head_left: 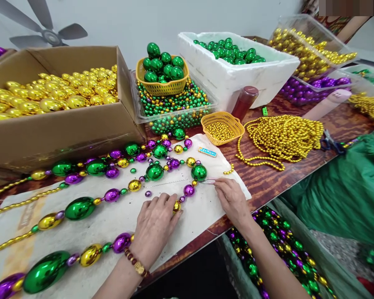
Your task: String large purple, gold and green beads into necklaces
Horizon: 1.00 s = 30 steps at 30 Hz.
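A strand of shiny green, purple and gold beads lies on the white cloth (90,236). My left hand (156,226), with a beaded bracelet at its wrist, closes thumb and forefinger around a gold bead (176,206) of this strand. My right hand (232,201) pinches a thin, pale, pointed tool (209,181), its tip beside a large green bead (198,172). Between the hands and the large beads, a long thin needle-like wire (166,183) rests on the cloth. One loose purple bead (148,194) sits close to my left fingers.
Behind stand a cardboard box (65,124) of gold beads, a yellow basket (162,88) of green balls and a white foam box (237,79). Right lie a gold bead-chain heap (283,137), a red bottle (244,103) and scissors (332,143). Another person's arm (349,31) shows at top right.
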Motion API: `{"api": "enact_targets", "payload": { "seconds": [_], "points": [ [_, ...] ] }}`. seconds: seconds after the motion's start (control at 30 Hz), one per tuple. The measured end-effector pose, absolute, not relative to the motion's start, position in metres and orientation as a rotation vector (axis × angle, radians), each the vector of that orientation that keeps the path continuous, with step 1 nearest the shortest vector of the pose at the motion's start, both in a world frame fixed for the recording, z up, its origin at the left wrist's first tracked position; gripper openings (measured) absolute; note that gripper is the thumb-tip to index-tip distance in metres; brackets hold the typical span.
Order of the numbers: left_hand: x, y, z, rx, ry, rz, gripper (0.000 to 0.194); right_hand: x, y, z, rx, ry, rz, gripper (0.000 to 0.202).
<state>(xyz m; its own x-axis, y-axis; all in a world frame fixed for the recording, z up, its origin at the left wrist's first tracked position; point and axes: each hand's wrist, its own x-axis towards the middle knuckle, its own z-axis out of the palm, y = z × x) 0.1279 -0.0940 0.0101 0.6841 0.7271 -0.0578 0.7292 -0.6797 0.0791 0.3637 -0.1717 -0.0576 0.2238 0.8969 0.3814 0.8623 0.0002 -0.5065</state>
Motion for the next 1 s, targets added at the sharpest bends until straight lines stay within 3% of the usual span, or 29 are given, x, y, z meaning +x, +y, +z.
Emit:
{"api": "enact_targets", "payload": {
  "seconds": [0.57, 1.0],
  "points": [
    [0.127, -0.087, 0.01, 2.554, 1.231, -0.111, 0.023, 0.391, -0.16, -0.057, -2.066, -1.821, -0.069, 0.019],
    [0.128, -0.098, -0.001, 2.713, 1.28, -0.063, 0.016, 0.38, -0.14, -0.038, -2.107, -2.14, -0.246, 0.013]
  ]
}}
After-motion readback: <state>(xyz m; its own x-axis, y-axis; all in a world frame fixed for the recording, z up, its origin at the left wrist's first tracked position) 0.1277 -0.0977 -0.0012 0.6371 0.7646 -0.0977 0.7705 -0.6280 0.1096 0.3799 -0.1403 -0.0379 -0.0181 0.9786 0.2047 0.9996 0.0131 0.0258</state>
